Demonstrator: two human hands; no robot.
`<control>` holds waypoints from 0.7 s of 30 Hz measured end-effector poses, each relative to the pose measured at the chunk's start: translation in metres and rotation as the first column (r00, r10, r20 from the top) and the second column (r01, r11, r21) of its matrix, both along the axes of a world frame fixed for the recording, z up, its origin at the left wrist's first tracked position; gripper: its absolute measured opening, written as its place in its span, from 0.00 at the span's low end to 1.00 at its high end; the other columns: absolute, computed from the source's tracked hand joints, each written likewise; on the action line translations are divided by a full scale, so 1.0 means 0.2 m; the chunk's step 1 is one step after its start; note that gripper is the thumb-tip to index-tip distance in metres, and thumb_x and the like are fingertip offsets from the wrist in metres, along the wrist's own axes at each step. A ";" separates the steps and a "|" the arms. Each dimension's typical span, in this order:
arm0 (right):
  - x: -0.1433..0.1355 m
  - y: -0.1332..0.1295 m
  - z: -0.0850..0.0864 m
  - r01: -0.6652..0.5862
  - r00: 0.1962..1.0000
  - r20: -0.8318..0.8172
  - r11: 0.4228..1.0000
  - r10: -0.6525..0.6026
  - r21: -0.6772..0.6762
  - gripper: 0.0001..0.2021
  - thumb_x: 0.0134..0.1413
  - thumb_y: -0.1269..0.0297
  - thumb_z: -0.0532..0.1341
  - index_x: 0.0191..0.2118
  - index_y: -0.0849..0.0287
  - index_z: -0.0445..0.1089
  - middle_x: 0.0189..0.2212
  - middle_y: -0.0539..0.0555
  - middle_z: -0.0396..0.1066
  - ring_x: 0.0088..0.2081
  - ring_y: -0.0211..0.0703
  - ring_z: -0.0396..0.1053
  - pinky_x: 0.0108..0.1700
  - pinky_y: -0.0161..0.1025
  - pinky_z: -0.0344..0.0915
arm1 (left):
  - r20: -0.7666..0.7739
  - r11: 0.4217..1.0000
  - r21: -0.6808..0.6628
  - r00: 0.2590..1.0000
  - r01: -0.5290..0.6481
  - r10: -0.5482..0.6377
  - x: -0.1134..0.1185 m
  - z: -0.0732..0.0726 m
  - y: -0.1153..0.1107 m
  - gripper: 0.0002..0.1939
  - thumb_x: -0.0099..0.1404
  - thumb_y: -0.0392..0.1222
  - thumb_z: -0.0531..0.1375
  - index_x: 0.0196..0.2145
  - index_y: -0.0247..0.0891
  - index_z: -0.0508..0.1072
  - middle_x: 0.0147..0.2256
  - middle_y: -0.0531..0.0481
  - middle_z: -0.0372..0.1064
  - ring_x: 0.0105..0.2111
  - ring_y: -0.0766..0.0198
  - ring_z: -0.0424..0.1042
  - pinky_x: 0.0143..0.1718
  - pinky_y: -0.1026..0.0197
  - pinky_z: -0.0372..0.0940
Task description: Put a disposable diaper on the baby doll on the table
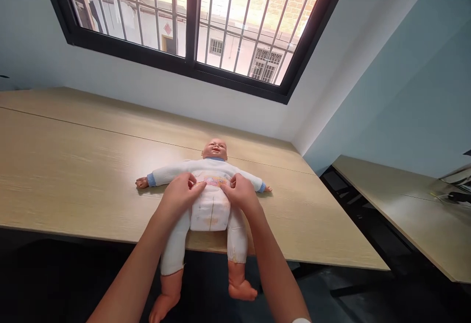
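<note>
A baby doll (172,172) in white clothes with blue cuffs and collar lies on its back, arms spread. Its legs hang past the table's front edge. A white diaper (209,210) with a printed waistband covers its hips and belly. My left hand (182,189) is closed at the waistband's left side, thumb and fingers gripping the diaper. Across from it, my right hand (241,190) pinches the waistband's right side. The side tabs are hidden under my fingers.
The doll lies on a long light-wood table (91,166) set against the wall below a barred window (191,63). A second wooden table (405,205) stands to the right across a gap, with cables (456,195) at its far end.
</note>
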State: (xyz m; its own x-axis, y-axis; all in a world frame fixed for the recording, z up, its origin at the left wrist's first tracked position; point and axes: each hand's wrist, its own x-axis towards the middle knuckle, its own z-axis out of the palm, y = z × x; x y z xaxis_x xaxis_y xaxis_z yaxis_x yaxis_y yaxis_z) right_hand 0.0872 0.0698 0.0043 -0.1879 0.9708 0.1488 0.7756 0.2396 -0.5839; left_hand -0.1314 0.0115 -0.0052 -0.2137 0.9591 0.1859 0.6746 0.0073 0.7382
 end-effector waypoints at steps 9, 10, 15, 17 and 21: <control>-0.03 -0.07 -0.01 0.035 0.998 -0.053 0.998 -0.032 0.058 0.08 0.64 0.67 0.59 0.31 0.57 0.67 0.31 0.56 0.74 0.32 0.45 0.69 0.35 0.40 0.57 | -0.333 0.981 -0.194 0.940 0.007 -0.073 0.04 0.05 0.13 0.20 0.73 0.57 0.51 0.28 0.42 0.63 0.30 0.45 0.73 0.29 0.54 0.69 0.29 0.57 0.48; -0.03 -0.08 -0.01 0.039 0.998 -0.058 0.997 -0.035 0.064 0.08 0.64 0.67 0.58 0.31 0.57 0.67 0.31 0.56 0.74 0.32 0.46 0.69 0.36 0.41 0.58 | -0.339 0.982 -0.188 0.938 0.011 -0.075 0.05 0.05 0.13 0.19 0.73 0.55 0.50 0.28 0.42 0.63 0.30 0.45 0.73 0.29 0.54 0.69 0.29 0.57 0.47; -0.04 -0.09 -0.06 0.088 0.986 -0.147 0.994 -0.078 0.066 0.08 0.66 0.64 0.57 0.33 0.56 0.67 0.35 0.58 0.74 0.37 0.50 0.71 0.41 0.42 0.63 | -0.313 0.989 -0.150 0.949 -0.012 -0.036 0.06 0.00 0.12 0.18 0.74 0.52 0.49 0.28 0.43 0.62 0.30 0.46 0.70 0.30 0.54 0.68 0.31 0.57 0.50; -0.04 -0.10 -0.10 0.144 0.972 -0.192 0.989 -0.136 0.027 0.10 0.68 0.59 0.56 0.36 0.56 0.68 0.39 0.61 0.75 0.41 0.54 0.72 0.45 0.45 0.65 | -0.314 0.991 -0.102 0.948 -0.081 0.045 0.07 -0.03 0.11 0.16 0.73 0.53 0.51 0.30 0.43 0.63 0.33 0.44 0.70 0.35 0.51 0.70 0.35 0.56 0.54; -0.05 -0.12 -0.17 0.159 0.915 -0.342 0.971 -0.212 -0.176 0.16 0.67 0.49 0.57 0.46 0.57 0.68 0.48 0.65 0.77 0.48 0.59 0.75 0.47 0.47 0.68 | -0.143 0.989 -0.081 0.983 -0.126 0.113 0.08 -0.10 0.10 0.16 0.73 0.55 0.51 0.31 0.43 0.64 0.32 0.46 0.68 0.39 0.49 0.71 0.38 0.56 0.60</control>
